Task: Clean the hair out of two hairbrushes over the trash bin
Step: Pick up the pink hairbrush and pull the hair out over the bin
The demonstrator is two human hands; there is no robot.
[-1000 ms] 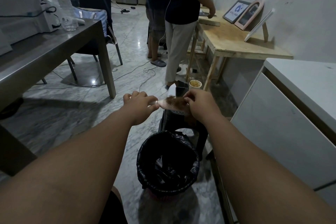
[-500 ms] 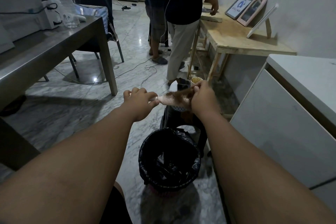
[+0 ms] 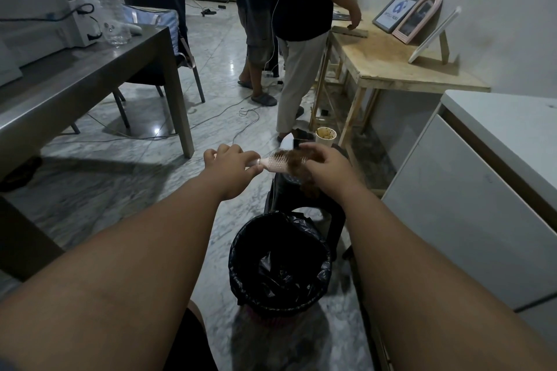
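My left hand (image 3: 232, 170) gripped the pink hairbrush (image 3: 275, 164) handle, frame centre | my right hand (image 3: 327, 169) pinched the brown hair clump (image 3: 297, 159) on its bristles | trash bin (image 3: 241, 280) below, lower centre, bare floor along its left edge | framed sign (image 3: 394, 13), upper right: lettering unreadable

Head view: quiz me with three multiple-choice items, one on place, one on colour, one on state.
1. The bin stands: A on the wooden table; B on a chair; C on the floor.
2. Its liner is: A black; B white; C blue.
3. The left hand: A hangs open; B grips the brush; C holds a cup.

1 C: the floor shows all round it.
2 A: black plastic folds over the rim.
3 B: it is curled round the brush's narrow end.
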